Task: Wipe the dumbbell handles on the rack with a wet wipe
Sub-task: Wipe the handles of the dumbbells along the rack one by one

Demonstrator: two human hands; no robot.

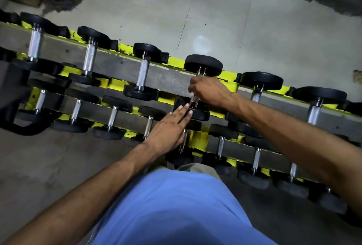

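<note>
Chrome handle (193,99) on the yellow rack (176,61) runs lengthwise away from the person; the right hand (209,92) has its grip curled round it, any wipe hidden, while the left hand (168,129) presses flat-fingered on the near plate (200,115)

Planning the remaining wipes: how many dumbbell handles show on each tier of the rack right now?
Upper-tier handles: 6, one gripped by the right hand
Lower-tier handles: 8
Total: 14; the right forearm may hide more.
</note>
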